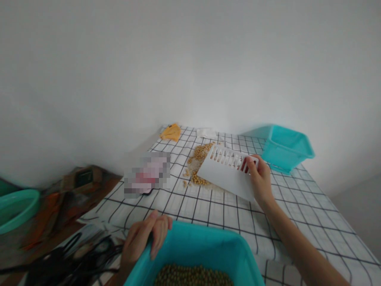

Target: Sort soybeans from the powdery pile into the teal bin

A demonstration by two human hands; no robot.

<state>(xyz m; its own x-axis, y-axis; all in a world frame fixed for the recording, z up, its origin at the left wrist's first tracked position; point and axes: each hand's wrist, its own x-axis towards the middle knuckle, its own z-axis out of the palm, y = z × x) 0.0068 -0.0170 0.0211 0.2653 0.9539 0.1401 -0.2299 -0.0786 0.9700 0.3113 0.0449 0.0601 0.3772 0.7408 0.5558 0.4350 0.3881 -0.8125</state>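
My left hand (146,235) is closed over the left rim of a turquoise plastic bin (205,234) at the near edge. Small greenish-brown beans (193,275) cover the bin's visible bottom. With my right hand (261,178) I grip the right end of a white board with a row of slots (224,172), thumb over the slotted side. The board is tilted above the checked tablecloth (190,204). Beside and partly behind its left end lies a spread of yellowish beans (203,150); the board hides some of them.
Another turquoise basket (287,145) stands at the back right. A yellow cloth-like item (171,132) and a white folded piece (206,133) lie near the wall. A blurred-out pinkish object (147,174) is on the left. Dark cables (74,258) and a green basin (19,208) are lower left.
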